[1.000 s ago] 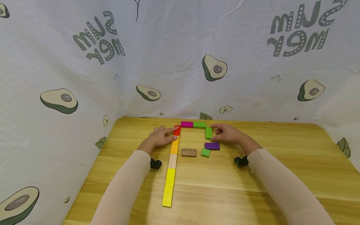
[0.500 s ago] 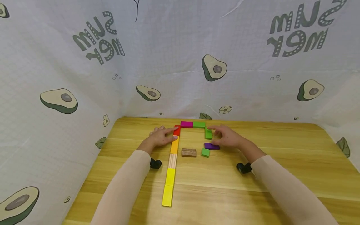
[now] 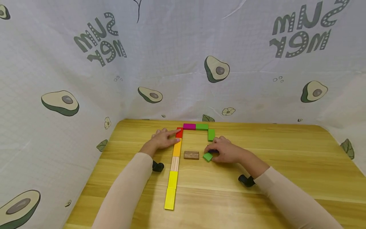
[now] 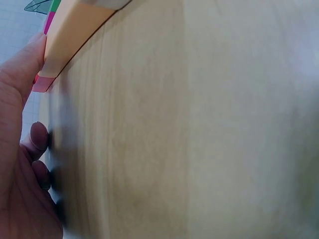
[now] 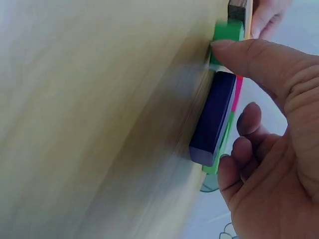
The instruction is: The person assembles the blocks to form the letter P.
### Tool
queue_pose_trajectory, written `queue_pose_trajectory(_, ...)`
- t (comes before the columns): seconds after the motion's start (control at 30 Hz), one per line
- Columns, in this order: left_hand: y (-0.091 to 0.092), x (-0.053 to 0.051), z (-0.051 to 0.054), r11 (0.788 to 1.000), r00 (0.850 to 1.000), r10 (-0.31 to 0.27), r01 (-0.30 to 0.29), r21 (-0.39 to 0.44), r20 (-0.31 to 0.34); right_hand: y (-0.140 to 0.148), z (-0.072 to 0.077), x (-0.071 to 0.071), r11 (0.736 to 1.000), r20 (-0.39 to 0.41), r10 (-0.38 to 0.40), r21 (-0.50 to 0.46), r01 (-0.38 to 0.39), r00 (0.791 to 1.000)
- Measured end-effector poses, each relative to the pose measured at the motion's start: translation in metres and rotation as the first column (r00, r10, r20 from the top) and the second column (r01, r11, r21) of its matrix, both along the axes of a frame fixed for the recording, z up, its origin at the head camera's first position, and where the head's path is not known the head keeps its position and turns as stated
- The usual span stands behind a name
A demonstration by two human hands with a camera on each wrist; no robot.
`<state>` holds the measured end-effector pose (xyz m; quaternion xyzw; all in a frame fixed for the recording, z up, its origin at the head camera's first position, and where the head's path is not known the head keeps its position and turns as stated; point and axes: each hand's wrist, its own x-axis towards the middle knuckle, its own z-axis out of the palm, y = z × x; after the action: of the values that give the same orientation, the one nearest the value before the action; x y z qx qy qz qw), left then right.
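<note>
In the head view, my left hand (image 3: 162, 139) rests by the left column, its index finger on a red block (image 3: 179, 132) and its thumb tip at the orange block (image 3: 177, 147) below. My right hand (image 3: 228, 152) pinches a small green block (image 3: 207, 156), now turned askew; the wrist view shows the thumb against it, while the index fingertip is hidden there. Under the right hand lies a purple block (image 5: 214, 117), mostly covered in the head view. A brown wood-grain block (image 3: 191, 155) lies just left of the small green one.
Below the orange block the column continues with a pale wood block (image 3: 175, 163) and two yellow blocks (image 3: 172, 180). A magenta block (image 3: 189, 127) and a green block (image 3: 201, 127) form the far row; another green block (image 3: 211, 135) stands at its right end. A printed cloth (image 3: 177, 63) hangs behind the table.
My right hand has left the upright green block, come nearer over the purple block and taken hold of the small green block, which has rotated. The left hand keeps its place.
</note>
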<state>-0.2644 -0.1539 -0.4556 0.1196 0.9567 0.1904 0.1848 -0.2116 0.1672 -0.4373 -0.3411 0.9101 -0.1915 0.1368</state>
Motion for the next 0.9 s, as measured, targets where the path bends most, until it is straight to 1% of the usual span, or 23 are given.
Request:
queue_pose_trajectory(0.1,0.000,0.000,0.000,1.000,1.000,0.000,0.000,0.006,-0.004,-0.002,0.000,0.002,1.000,-0.018,-0.006,-0.014,0.005,1.000)
queue_pose_trajectory(0.17,0.000,0.000,0.000,1.000,1.000,0.002,-0.002,0.008,-0.006,-0.006,0.003,0.004,0.999,-0.025,-0.022,-0.033,0.022,0.999)
queue_pose_trajectory(0.3,0.000,0.000,0.000,1.000,1.000,0.004,-0.004,0.002,-0.008,-0.022,0.008,0.004,0.993,-0.053,-0.086,-0.088,0.081,0.995)
queue_pose_trajectory(0.43,0.000,0.000,0.000,1.000,1.000,0.009,-0.009,0.000,-0.006,-0.046,0.008,-0.002,0.981,-0.068,-0.160,-0.121,0.151,0.985)
queue_pose_trajectory(0.53,0.000,0.000,-0.001,1.000,1.000,0.012,-0.012,0.004,0.000,-0.063,0.005,-0.008,0.975,-0.050,-0.195,-0.117,0.188,0.979)
queue_pose_trajectory(0.63,-0.001,0.000,-0.001,1.000,1.000,0.012,-0.012,0.007,0.005,-0.076,0.001,-0.015,0.978,-0.038,-0.190,-0.098,0.186,0.981)
queue_pose_trajectory(0.8,-0.001,0.000,-0.001,1.000,1.000,0.003,-0.003,0.006,-0.002,-0.088,-0.003,-0.022,0.975,0.045,-0.207,-0.072,0.210,0.977)
queue_pose_trajectory(0.9,-0.002,-0.001,-0.001,1.000,1.000,0.000,0.000,0.007,-0.007,-0.091,-0.003,-0.024,0.975,0.067,-0.211,-0.062,0.215,0.975)
